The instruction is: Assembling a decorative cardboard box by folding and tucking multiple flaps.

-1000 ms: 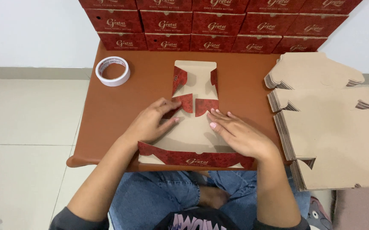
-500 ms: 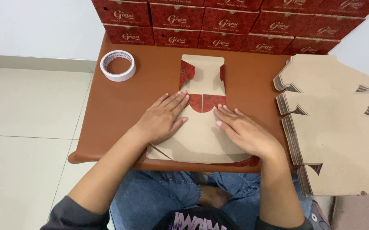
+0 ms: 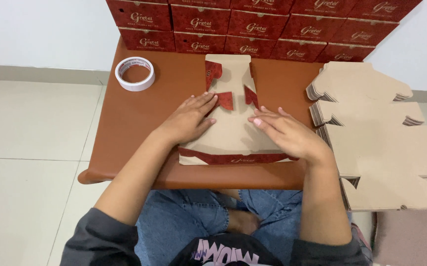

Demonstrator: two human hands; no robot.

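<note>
Cardboard blank [image 3: 233, 133] lies pinned under flat open left hand [image 3: 190, 119] and right hand [image 3: 287, 133]; tape roll [image 3: 135, 74] left, flat stack [image 3: 386, 143] crowds right.

Matt brown cardboard blank [image 3: 233, 133]; smooth, slightly glossy table [image 3: 139, 123]; glossy tape roll [image 3: 135, 74].

My brown table [image 3: 139, 133], holding: tape roll [image 3: 135, 74] at far left; flat carton blank [image 3: 233, 133] in the middle; red boxes [image 3: 253, 24] stacked along the far edge; blank stack [image 3: 381, 138] at right.
</note>
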